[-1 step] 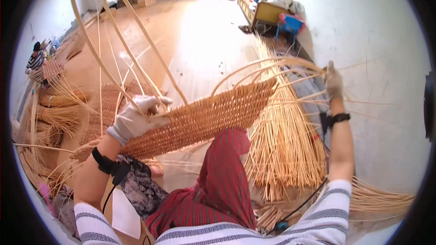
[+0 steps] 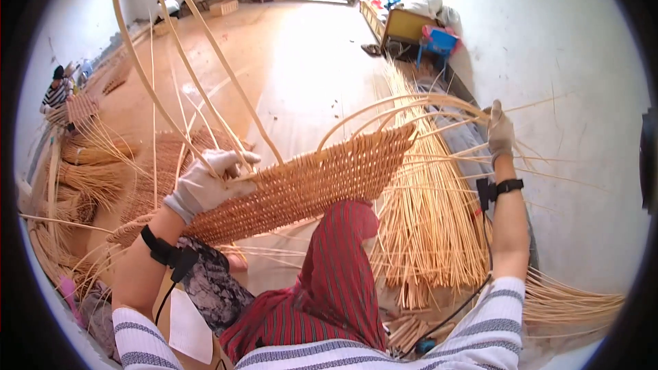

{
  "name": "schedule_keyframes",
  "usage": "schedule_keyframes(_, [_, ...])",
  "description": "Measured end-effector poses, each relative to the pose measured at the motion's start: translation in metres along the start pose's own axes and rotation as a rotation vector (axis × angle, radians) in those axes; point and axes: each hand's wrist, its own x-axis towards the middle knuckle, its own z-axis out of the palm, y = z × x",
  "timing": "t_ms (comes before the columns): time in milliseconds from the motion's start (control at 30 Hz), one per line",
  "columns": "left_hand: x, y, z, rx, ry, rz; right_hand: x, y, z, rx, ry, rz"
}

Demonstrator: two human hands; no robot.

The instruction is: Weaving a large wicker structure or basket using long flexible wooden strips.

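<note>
A woven wicker panel (image 2: 315, 188) slants across my lap, resting near my red striped knee. At its left end my gloved left hand (image 2: 209, 178) is closed round the top edge, close to the foot of a tall upright rod. Several long rods (image 2: 219, 44) rise from that edge past the top of the view. Out to the right, my gloved right hand (image 2: 500, 130) grips the ends of several bent wicker rods (image 2: 425, 98), which arch over from the panel's right part. Loose rod tips stick out beyond that hand.
A large bundle of pale rods (image 2: 432, 219) lies right of the panel, by the wall. More rod bundles (image 2: 96, 164) and another woven piece (image 2: 147, 192) are at left. A person (image 2: 58, 89) sits far left. A blue stool (image 2: 439, 41) stands beside a cloth-piled wooden bed-like frame (image 2: 411, 26).
My right hand has shifted slightly down, still holding the bent rods. My left hand and the panel have barely moved.
</note>
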Motion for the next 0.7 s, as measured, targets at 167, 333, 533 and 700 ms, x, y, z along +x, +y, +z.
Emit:
schedule_keyframes(167, [-0.002, 0.004, 0.004, -0.200, -0.046, -0.178, 0.016, 0.010, 0.029, 0.171, 0.051, -0.168])
schedule_keyframes(333, [-0.004, 0.008, 0.003, -0.186, -0.050, -0.182, 0.028, 0.022, 0.038, 0.195, 0.001, -0.188])
schedule_keyframes(533, [-0.002, 0.003, 0.004, -0.170, -0.099, -0.218, 0.001, 0.048, 0.066, 0.161, 0.045, -0.121])
schedule_keyframes(700, [-0.002, -0.009, 0.010, -0.186, -0.059, -0.086, -0.004, 0.029, 0.036, 0.266, 0.068, -0.098])
